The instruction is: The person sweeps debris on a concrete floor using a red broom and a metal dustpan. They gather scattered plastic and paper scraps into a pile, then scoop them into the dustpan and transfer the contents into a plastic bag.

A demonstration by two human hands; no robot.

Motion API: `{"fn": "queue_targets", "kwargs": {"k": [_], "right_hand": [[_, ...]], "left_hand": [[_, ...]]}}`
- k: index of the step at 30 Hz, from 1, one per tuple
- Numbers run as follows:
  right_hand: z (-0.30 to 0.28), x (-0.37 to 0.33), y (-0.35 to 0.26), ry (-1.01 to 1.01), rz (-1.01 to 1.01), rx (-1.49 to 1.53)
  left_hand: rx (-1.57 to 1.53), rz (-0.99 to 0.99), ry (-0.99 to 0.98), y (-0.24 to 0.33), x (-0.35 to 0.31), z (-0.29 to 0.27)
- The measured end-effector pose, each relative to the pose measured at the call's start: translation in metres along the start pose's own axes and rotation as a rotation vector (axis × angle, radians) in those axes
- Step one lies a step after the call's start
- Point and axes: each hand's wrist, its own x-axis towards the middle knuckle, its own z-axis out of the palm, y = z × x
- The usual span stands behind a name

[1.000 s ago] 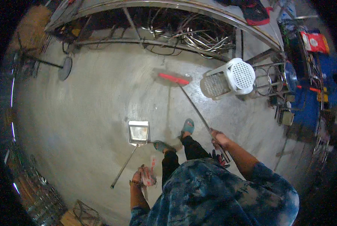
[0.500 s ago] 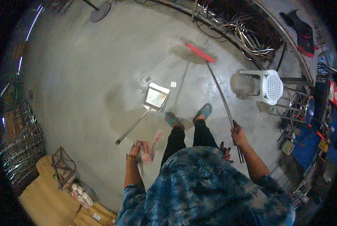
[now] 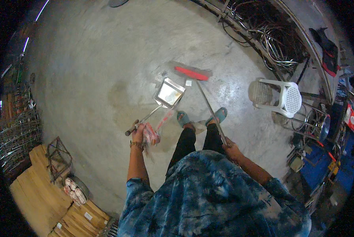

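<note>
My left hand [image 3: 138, 135] is closed around the upper end of the dustpan's handle. Bunched in the same hand is a clear plastic bag [image 3: 151, 135] with red markings, hanging beside the handle. The metal dustpan [image 3: 170, 94] is in front of my feet, its pan opening away from me. My right hand [image 3: 232, 151] grips the pole of a broom [image 3: 211, 104], whose red head [image 3: 192, 73] is just beyond the dustpan. Between head and pan, a small white square [image 3: 189, 83] lies on the floor.
A white plastic stool [image 3: 290, 98] lies tipped over at right, by a metal-framed stool [image 3: 323, 125]. Bundled metal rods [image 3: 277, 49] fill a rack at the far right. Flat cardboard [image 3: 42, 185] and a wire frame [image 3: 59, 160] are at near left. Concrete floor [image 3: 98, 71] surrounds my feet.
My left hand, with the bag, has moved forward onto the dustpan handle. The broom head has swung left and nearer, toward the dustpan and white square, as my right hand came inward.
</note>
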Motion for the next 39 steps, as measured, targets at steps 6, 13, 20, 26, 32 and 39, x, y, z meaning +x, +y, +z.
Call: {"fn": "queue_targets", "kwargs": {"k": [6, 13, 20, 26, 32, 39], "right_hand": [[0.012, -0.024, -0.038, -0.201, 0.233, 0.279], [-0.050, -0.085, -0.076, -0.156, 0.391, 0.394], [-0.080, -0.077, -0.042, 0.319, -0.025, -0.355], [-0.073, -0.074, -0.024, 0.346, 0.143, -0.422], [-0.014, -0.058, -0.024, 0.178, 0.108, -0.469], [0.017, -0.064, -0.034, -0.073, 0.068, -0.208]], "left_hand": [[0.051, 0.137, -0.006, 0.002, 0.014, 0.003], [0.006, 0.123, -0.013, -0.013, 0.034, -0.014], [0.352, 0.339, 0.076, 0.019, 0.029, -0.007], [0.493, 0.374, 0.004, 0.060, 0.009, 0.012], [0.469, 0.360, 0.025, 0.046, 0.022, 0.021], [0.509, 0.391, 0.023, 0.040, 0.035, 0.015]]}}
